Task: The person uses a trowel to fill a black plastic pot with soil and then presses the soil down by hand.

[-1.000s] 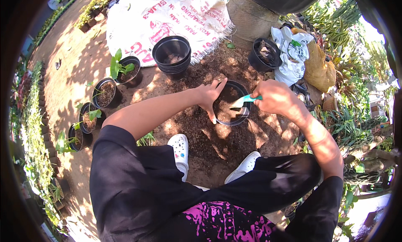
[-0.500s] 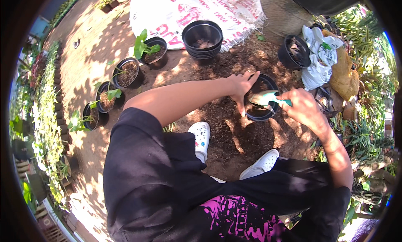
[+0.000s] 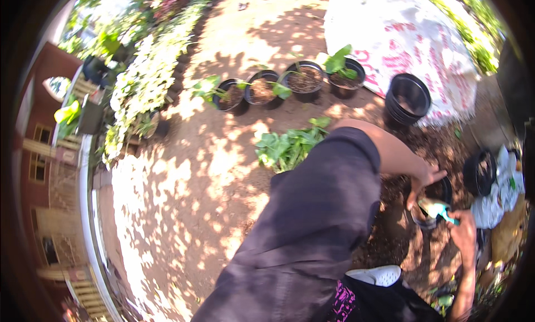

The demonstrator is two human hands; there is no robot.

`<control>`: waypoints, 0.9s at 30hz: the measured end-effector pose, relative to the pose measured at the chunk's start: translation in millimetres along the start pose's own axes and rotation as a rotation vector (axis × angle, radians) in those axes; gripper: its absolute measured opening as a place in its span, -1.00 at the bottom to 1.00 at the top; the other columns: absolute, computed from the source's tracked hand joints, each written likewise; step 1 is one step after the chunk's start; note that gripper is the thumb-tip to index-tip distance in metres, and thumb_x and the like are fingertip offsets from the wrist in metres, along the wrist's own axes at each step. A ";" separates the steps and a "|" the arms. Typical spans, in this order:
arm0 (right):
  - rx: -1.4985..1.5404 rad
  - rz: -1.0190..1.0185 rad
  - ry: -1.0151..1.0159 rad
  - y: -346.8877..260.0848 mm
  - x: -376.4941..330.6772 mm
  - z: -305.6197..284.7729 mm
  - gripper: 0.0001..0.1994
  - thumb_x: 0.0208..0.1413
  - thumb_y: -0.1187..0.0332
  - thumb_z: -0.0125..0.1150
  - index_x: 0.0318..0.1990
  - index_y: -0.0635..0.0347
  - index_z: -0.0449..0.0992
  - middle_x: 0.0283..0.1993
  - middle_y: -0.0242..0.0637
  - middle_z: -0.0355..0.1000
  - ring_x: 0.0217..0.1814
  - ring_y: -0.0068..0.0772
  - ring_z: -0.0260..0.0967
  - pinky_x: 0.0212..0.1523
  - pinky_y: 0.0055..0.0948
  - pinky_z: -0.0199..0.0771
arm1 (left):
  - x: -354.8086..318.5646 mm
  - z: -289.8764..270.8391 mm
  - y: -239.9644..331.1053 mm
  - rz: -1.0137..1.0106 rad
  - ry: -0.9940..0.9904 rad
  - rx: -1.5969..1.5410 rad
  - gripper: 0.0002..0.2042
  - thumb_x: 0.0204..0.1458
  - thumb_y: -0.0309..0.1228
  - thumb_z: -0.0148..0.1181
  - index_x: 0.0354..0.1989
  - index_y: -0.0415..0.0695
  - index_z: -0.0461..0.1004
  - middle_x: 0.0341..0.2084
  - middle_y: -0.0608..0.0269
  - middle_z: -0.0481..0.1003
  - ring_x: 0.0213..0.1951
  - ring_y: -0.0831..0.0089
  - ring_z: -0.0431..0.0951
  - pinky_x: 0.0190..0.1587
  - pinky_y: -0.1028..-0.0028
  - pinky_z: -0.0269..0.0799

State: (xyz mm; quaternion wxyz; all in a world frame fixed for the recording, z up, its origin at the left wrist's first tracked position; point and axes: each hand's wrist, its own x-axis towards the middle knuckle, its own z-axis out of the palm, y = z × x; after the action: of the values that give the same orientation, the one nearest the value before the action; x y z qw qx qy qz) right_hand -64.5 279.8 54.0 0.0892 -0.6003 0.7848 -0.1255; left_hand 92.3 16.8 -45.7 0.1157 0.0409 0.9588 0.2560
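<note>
Toward the right, a black plastic plant pot (image 3: 446, 189) stands on the dark soil. Across its left rim lies my left hand (image 3: 425, 180), thumb and fingers spread along the edge and holding it. My right hand (image 3: 463, 228) is closed around the teal handle of a hand trowel (image 3: 442, 210). The trowel's blade is inside the pot, and it looks pale in the sunlight. How much soil the pot holds is hard to see.
Four potted seedlings in black pots, including this leafy one (image 3: 346, 79), form a row. Nested black pots (image 3: 408, 99) stand by a white printed sack (image 3: 412, 49). Cut green leaves (image 3: 290, 148) lie on the ground. Another black pot (image 3: 480, 174) sits beside a pale plastic bag (image 3: 504, 182).
My view has swung left, so the pots and hands appear farther right and the leafy pile shows. The trowel stays in the pot, and my left hand keeps its place on the rim.
</note>
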 end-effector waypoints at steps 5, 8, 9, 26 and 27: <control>0.039 0.094 -0.053 0.8 10.1 7.2 -0.70 -0.15 0.54 0.47 -0.18 0.25 0.58 -0.12 -0.10 0.52 0.01 -0.04 0.45 0.07 -0.17 0.42 | -14.7 -22.5 17.6 -0.027 -0.079 -0.009 0.76 -0.82 0.40 0.62 0.58 -0.16 -0.44 0.46 -0.20 -0.01 0.46 -0.18 0.10 0.43 -0.02 0.12; 0.092 0.052 -0.060 -6.2 11.2 -1.1 -0.71 -0.11 0.56 0.45 -0.16 0.29 0.57 -0.10 -0.09 0.50 0.00 -0.06 0.44 0.07 -0.20 0.42 | -25.0 -27.5 17.0 -0.045 -0.085 0.017 0.76 -0.82 0.40 0.62 0.58 -0.16 -0.45 0.47 -0.19 -0.01 0.46 -0.17 0.10 0.43 -0.02 0.13; 0.131 0.082 -0.057 -3.7 13.6 -6.2 -0.71 -0.10 0.57 0.44 -0.17 0.29 0.57 -0.11 -0.09 0.50 -0.01 -0.06 0.45 0.07 -0.20 0.42 | -25.0 -31.8 18.6 -0.059 -0.091 0.025 0.76 -0.82 0.40 0.62 0.58 -0.15 -0.45 0.47 -0.19 -0.02 0.46 -0.16 0.10 0.43 -0.02 0.13; -0.072 0.001 0.034 -17.2 4.8 -38.4 -0.69 -0.14 0.59 0.42 -0.18 0.21 0.55 -0.20 -0.11 0.54 -0.10 0.03 0.50 -0.02 -0.10 0.47 | -10.4 -16.4 4.4 -0.096 -0.101 -0.002 0.77 -0.82 0.39 0.63 0.58 -0.10 -0.51 0.49 -0.15 -0.07 0.47 -0.12 0.08 0.43 0.01 0.13; -0.072 -0.002 0.030 -18.3 4.7 -36.6 -0.69 -0.14 0.59 0.43 -0.18 0.20 0.55 -0.20 -0.11 0.54 -0.09 0.03 0.49 -0.01 -0.10 0.46 | -10.6 -14.2 3.7 -0.099 -0.093 -0.001 0.77 -0.81 0.40 0.62 0.57 -0.10 -0.51 0.49 -0.15 -0.07 0.47 -0.12 0.08 0.43 0.01 0.13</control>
State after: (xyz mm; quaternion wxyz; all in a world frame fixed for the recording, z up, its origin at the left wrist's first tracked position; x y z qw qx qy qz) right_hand -59.5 274.0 94.5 0.0555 -0.6020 0.7894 -0.1063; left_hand 99.2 11.7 -29.8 0.1728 0.0052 0.9532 0.2482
